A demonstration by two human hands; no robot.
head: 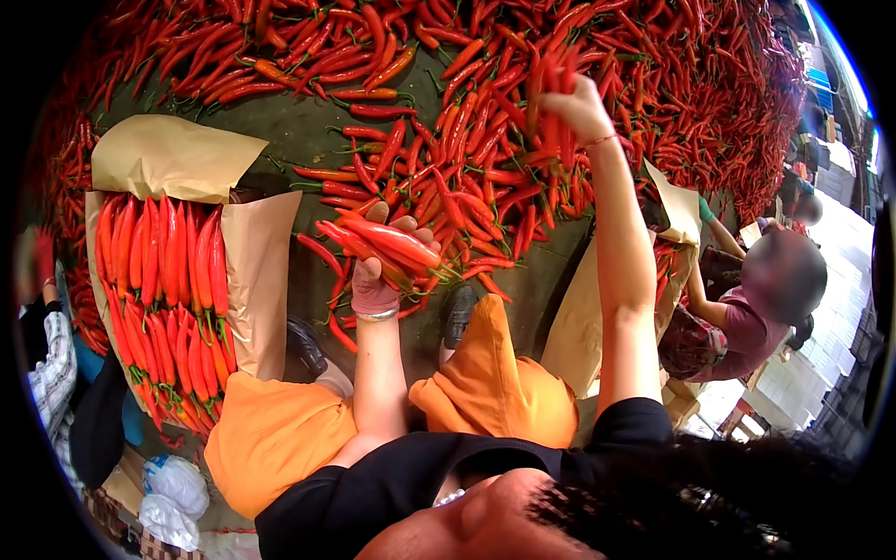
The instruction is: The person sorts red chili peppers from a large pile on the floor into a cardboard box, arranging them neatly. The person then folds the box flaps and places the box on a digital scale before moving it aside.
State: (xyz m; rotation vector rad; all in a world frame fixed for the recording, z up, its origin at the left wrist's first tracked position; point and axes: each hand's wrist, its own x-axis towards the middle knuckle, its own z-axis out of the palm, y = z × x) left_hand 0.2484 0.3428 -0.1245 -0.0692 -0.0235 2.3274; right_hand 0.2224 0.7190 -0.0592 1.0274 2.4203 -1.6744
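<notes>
My left hand (378, 280), in a pink fingerless covering with a metal bracelet at the wrist, holds several red chili peppers (392, 243) in its upturned palm. Up and to the right, my right hand (574, 108) is raised over the pile, closed around red chilies that are blurred by motion. Loose chilies (455, 140) with green stems lie on the dark floor beneath and between both hands. To the left of my left hand stands a box lined with brown paper (262, 280), filled with neat rows of chilies (161, 252).
A large heap of chilies (700, 91) spreads across the far side. Another paper-lined box (577, 308) stands right of my knees, near a person in a purple top (752, 322). At far left sits a person in a striped sleeve (52, 350). White plastic bags (171, 497) lie lower left.
</notes>
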